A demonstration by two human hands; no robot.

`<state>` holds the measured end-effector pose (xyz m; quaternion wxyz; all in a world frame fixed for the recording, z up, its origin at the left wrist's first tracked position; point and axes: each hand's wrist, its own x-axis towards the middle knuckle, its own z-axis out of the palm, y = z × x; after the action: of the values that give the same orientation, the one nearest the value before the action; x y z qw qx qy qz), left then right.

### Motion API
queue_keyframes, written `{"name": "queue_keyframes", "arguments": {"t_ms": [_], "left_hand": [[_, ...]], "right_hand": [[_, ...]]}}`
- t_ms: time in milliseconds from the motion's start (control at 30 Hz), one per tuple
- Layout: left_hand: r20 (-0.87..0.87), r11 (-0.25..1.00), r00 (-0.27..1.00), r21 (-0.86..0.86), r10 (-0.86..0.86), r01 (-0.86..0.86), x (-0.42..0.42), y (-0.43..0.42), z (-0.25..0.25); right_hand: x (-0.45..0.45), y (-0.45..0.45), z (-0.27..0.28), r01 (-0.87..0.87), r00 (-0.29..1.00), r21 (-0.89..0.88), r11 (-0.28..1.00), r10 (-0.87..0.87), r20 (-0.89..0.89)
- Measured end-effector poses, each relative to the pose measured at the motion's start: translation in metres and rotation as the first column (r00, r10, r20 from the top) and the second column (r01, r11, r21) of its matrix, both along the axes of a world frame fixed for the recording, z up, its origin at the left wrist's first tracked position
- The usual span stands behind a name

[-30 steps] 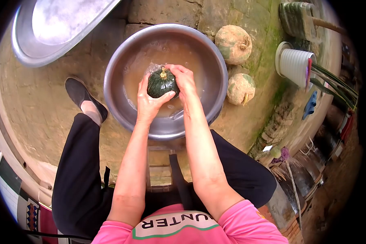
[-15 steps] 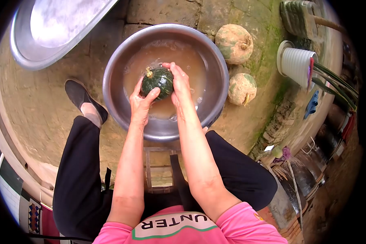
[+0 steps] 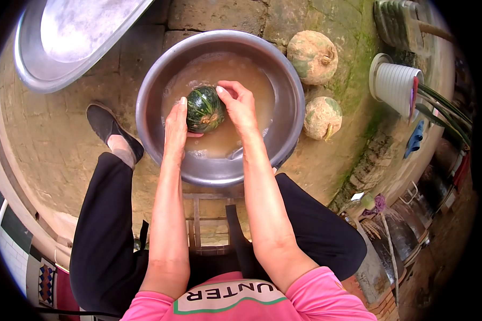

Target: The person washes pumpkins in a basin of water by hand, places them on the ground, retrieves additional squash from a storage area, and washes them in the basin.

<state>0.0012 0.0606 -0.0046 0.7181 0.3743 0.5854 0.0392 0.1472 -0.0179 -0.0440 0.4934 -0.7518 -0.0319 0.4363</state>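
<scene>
A wet, dark green pumpkin [image 3: 204,109] with paler stripes is held between my hands, over cloudy brown water [image 3: 238,75] in a round metal basin [image 3: 219,175]. My left hand [image 3: 177,124] supports its left side and underside, the thumb pressed along the edge. On the upper right, my right hand [image 3: 239,104] grips it with thumb and fingers bent against the skin. A light brown spot on the pumpkin faces toward me. How far its underside dips into the water I cannot tell.
Two soil-covered pumpkins, a larger one [image 3: 312,57] and a smaller one [image 3: 323,117], lie right of the basin. A big metal tub [image 3: 29,59] stands at upper left. At right are a white ribbed pot [image 3: 396,83] and a blue object [image 3: 414,139].
The pumpkin has been turned in my hands: its stem pointed up and left before, and now a brown spot faces me. My right hand has shifted its hold toward the upper right.
</scene>
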Motion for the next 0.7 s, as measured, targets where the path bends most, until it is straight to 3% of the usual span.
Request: {"name": "queue_keyframes", "arguments": {"t_ms": [100,233,333,467,533,567,600,633,700], "left_hand": [[0.069,0.996,0.996,-0.073,0.048,-0.043,-0.001,0.000,0.002],[0.076,0.972,0.996,-0.233,0.055,-0.036,0.007,0.012,0.009],[0.124,0.946,0.980,-0.302,0.158,-0.115,0.009,0.013,0.011],[0.175,0.901,0.934,-0.365,0.312,-0.233,0.010,0.007,0.011],[0.198,0.885,0.915,-0.388,0.351,-0.255,0.010,0.004,0.010],[0.206,0.876,0.909,-0.408,0.362,-0.256,0.011,0.003,0.008],[0.211,0.867,0.904,-0.426,0.373,-0.258,0.012,0.002,0.009],[0.213,0.858,0.898,-0.442,0.385,-0.263,0.012,0.003,0.009],[0.236,0.842,0.874,-0.458,0.425,-0.286,0.017,0.001,0.008]], "right_hand": [[0.004,0.003,0.009,-0.114,0.993,-0.023,0.993,0.114,0.018],[0.005,0.008,0.016,-0.128,0.992,0.205,0.970,0.125,0.024],[0.016,0.009,0.022,-0.130,0.991,0.260,0.957,0.133,0.008],[0.030,0.001,0.020,0.213,0.917,0.034,0.977,-0.211,0.339],[0.031,-0.010,0.006,0.335,0.847,-0.130,0.933,-0.237,0.476],[0.036,-0.015,0.005,0.439,0.891,0.006,0.898,-0.436,0.129],[0.038,-0.017,0.010,0.566,0.808,0.091,0.819,-0.531,-0.255],[0.037,-0.018,0.013,0.696,0.610,0.110,0.710,-0.503,-0.612],[0.027,-0.017,0.037,0.459,0.808,0.436,0.774,-0.161,-0.567]]}}
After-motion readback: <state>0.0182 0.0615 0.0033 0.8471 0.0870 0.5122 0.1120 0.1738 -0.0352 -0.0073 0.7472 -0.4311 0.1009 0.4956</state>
